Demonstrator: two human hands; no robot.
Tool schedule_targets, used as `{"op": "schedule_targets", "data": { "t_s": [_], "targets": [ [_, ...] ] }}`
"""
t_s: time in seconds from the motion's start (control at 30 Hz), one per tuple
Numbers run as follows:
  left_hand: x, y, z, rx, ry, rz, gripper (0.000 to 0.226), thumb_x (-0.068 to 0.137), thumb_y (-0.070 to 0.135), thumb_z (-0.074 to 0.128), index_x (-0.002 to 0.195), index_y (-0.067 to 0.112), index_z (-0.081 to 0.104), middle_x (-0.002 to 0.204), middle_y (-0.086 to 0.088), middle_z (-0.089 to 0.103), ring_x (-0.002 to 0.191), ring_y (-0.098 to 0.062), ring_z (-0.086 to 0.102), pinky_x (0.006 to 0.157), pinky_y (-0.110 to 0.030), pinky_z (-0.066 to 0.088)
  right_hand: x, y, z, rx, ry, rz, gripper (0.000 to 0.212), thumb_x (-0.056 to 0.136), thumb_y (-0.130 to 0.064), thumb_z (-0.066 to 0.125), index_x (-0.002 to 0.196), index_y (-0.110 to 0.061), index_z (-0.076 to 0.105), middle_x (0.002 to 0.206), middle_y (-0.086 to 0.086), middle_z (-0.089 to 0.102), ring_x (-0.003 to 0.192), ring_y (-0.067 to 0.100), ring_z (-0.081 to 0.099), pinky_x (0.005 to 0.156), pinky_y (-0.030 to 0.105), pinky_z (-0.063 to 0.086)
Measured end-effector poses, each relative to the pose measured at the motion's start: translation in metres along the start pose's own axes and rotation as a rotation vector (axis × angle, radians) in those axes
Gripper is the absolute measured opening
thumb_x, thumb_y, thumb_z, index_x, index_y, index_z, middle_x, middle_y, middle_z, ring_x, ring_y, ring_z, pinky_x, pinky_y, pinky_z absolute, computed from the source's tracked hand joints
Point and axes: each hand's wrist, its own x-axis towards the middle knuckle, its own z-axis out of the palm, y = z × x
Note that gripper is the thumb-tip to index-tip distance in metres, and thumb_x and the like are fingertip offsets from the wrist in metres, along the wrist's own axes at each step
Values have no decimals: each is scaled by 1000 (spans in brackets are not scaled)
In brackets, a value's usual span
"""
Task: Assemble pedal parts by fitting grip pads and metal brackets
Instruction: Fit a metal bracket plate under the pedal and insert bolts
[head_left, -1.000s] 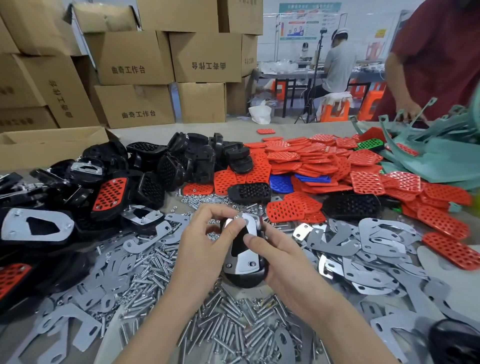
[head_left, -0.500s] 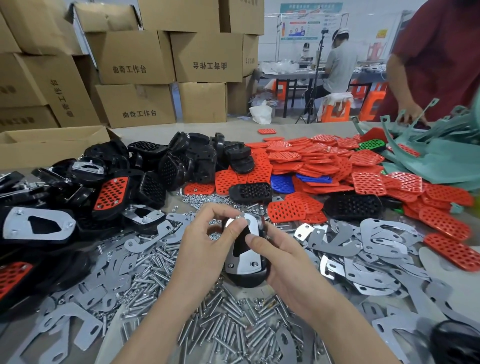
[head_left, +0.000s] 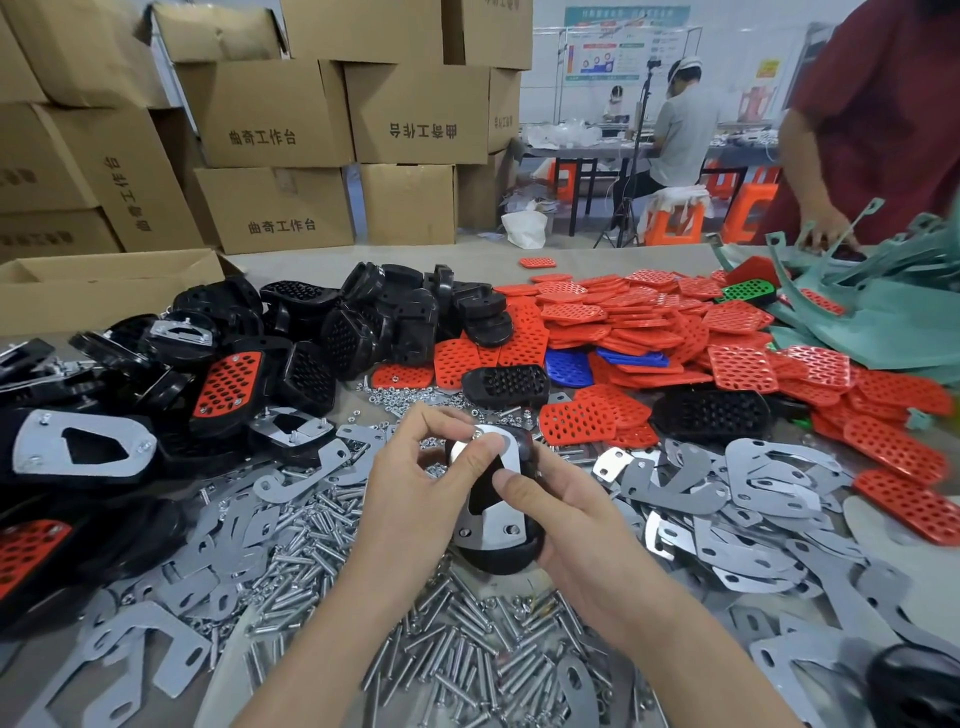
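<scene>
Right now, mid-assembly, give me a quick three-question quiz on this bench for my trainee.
1. True or false: the left grip and right grip hold one black pedal body with a metal bracket on it.
2. Most loose pads on the bench are: A blue, B red, C green.
3. What small hardware is heaped nearest the camera, below the held pedal?

Key: 1 true; 2 B; 3 screws.
</scene>
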Motion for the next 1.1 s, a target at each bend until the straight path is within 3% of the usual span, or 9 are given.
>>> {"op": "schedule_targets", "data": {
  "t_s": [0.13, 0.27, 0.37, 0.53, 0.73, 0.93, 1.1],
  "targets": [
    [0, -1, 0, 11, -14, 12, 18, 77, 45, 75, 82, 32, 63, 101, 18, 69, 91, -8, 68, 86, -39, 55, -1, -1, 0, -16, 20, -10, 35, 95, -20, 62, 129, -22, 70, 127, 12, 73, 121, 31, 68, 107, 53, 52],
    [0, -4, -2, 58, -55, 50, 8, 87, 37, 74, 88, 39, 66, 99, 18, 70, 94, -3, 67, 85, -20, 51, -3, -3, 0, -1, 24, 12, 29, 103, -13, 59, 129, -19, 69, 126, 15, 73, 119, 35, 69, 103, 53, 55],
    [0, -5, -4, 96, -90, 87, 13, 94, 26, 71, 94, 39, 69, 103, 13, 69, 98, -5, 66, 85, -15, 49, -3, -4, -1, -7, 36, 18, 30, 105, -8, 54, 130, -17, 69, 125, 16, 73, 118, 35, 70, 103, 53, 55],
    [0, -5, -4, 127, -109, 112, 18, 96, 23, 68, 98, 41, 70, 108, 12, 66, 106, -7, 63, 93, -23, 50, -2, -5, 0, -12, 42, 25, 29, 105, -8, 54, 129, -16, 69, 124, 16, 74, 117, 34, 70, 103, 52, 56],
    [-1, -4, -1, 71, -75, 66, 8, 91, 32, 72, 93, 39, 68, 107, 16, 69, 99, -6, 66, 91, -35, 52, -3, -3, 0, -1, 44, 25, 29, 105, -8, 54, 128, -17, 70, 123, 16, 74, 116, 33, 71, 101, 48, 57],
    [-1, -3, -1, 19, -49, 37, 15, 80, 46, 73, 87, 35, 65, 107, 19, 68, 97, -9, 68, 85, -38, 55, -4, -3, 1, -37, 60, 12, 32, 105, -9, 55, 132, -19, 68, 127, 13, 73, 121, 33, 68, 111, 59, 46],
    [2, -1, -1, -11, -36, 22, 15, 85, 28, 78, 82, 28, 64, 102, 17, 69, 93, -12, 68, 90, -48, 55, -4, -3, 2, -36, 30, -10, 33, 101, -14, 61, 132, -21, 69, 129, 11, 73, 124, 31, 67, 112, 56, 47]
  ]
}}
